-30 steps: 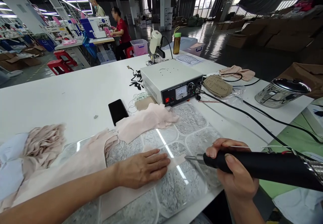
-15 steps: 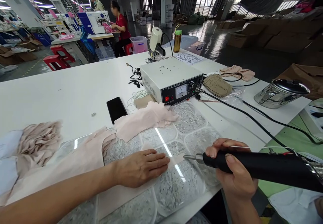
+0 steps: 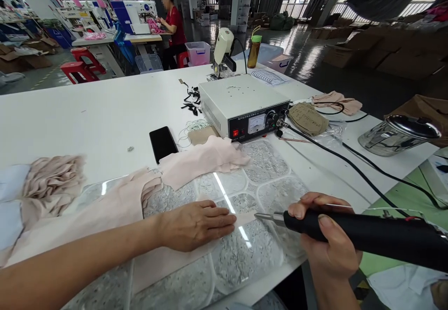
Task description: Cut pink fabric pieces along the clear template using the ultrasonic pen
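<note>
Two hands work at a white table (image 3: 112, 123). The left hand (image 3: 198, 225) lies flat, palm down and fingers nearly together, on pale pink cloth (image 3: 161, 270) spread over a grey patterned mat (image 3: 245, 258); a narrow pale strip (image 3: 247, 217) shows beyond its fingers. The right hand (image 3: 332, 249) is clasped around the black tool (image 3: 381, 235), whose metal tip (image 3: 269, 217) meets the strip's end in view; contact cannot be confirmed. Compared with half a second earlier, hands, tip and strip keep nearly the same arrangement, while the view has shifted slightly: the white box (image 3: 238, 95) and green-capped bottle (image 3: 254, 52) now appear farther right. The phone (image 3: 163, 143) remains beside the bunched pink cloth (image 3: 203, 161).
</note>
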